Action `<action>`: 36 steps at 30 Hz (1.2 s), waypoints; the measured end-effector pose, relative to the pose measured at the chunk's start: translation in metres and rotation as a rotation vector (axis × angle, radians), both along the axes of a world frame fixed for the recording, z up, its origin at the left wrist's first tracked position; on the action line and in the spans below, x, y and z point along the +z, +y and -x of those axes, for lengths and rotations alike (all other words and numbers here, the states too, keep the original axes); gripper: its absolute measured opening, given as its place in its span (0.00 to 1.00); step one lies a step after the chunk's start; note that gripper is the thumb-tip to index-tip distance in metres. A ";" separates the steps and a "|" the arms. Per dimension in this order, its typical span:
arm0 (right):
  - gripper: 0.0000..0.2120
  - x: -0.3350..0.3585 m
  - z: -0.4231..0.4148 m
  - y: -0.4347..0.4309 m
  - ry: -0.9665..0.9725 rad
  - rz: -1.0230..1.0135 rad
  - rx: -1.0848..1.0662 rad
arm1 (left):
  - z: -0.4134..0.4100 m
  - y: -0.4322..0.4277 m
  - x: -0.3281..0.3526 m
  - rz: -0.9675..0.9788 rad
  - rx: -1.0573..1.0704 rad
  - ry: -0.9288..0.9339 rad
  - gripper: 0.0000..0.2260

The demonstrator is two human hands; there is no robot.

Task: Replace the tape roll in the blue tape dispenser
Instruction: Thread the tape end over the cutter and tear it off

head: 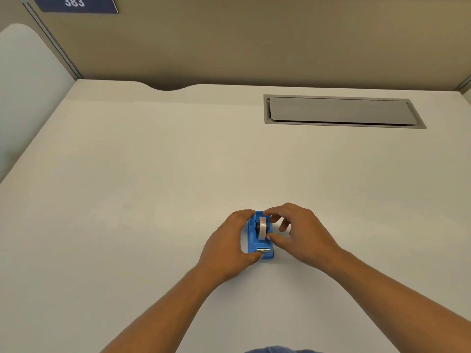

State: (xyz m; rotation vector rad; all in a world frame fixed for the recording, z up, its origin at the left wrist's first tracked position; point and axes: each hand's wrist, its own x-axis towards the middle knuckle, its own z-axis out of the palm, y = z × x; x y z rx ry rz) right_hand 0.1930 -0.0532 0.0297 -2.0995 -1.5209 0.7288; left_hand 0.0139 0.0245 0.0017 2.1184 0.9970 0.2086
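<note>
A blue tape dispenser stands on the white desk, its metal cutter facing me. A whitish tape roll sits upright in its cradle on a dark hub. My left hand wraps the dispenser's left side, fingers at its far end and thumb at its near end. My right hand pinches the roll, index finger on the roll's far top and thumb on its near right side.
A grey cable hatch is set into the desk at the back right. Beige partition walls close off the back, a pale panel the left. A blue sign reading 383 hangs top left.
</note>
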 end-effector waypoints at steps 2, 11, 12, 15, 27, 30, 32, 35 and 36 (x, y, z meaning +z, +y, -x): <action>0.20 0.000 0.000 -0.001 -0.006 -0.011 -0.005 | 0.000 0.000 0.000 -0.003 -0.001 0.002 0.40; 0.30 0.005 0.003 -0.004 -0.049 0.044 0.077 | -0.001 0.000 0.000 0.000 0.005 -0.002 0.40; 0.29 0.005 0.004 -0.004 -0.057 0.037 0.075 | -0.001 0.000 0.000 0.003 0.004 -0.012 0.40; 0.26 0.003 0.007 -0.001 -0.097 0.016 0.057 | 0.000 0.000 -0.001 0.009 0.003 -0.026 0.39; 0.22 0.002 0.009 0.007 -0.175 -0.007 0.028 | 0.001 0.000 -0.003 0.019 0.005 -0.028 0.39; 0.23 0.002 0.009 0.005 -0.177 -0.003 0.027 | 0.001 0.000 -0.004 0.014 0.004 -0.026 0.40; 0.23 0.003 0.009 0.005 -0.181 0.002 0.026 | 0.001 0.000 -0.005 0.011 0.005 -0.023 0.40; 0.23 0.005 0.010 0.004 -0.175 0.002 0.019 | 0.000 -0.001 -0.007 0.014 0.007 -0.018 0.40; 0.22 0.005 0.010 0.003 -0.170 -0.003 0.016 | 0.000 -0.001 -0.007 0.015 0.010 -0.015 0.40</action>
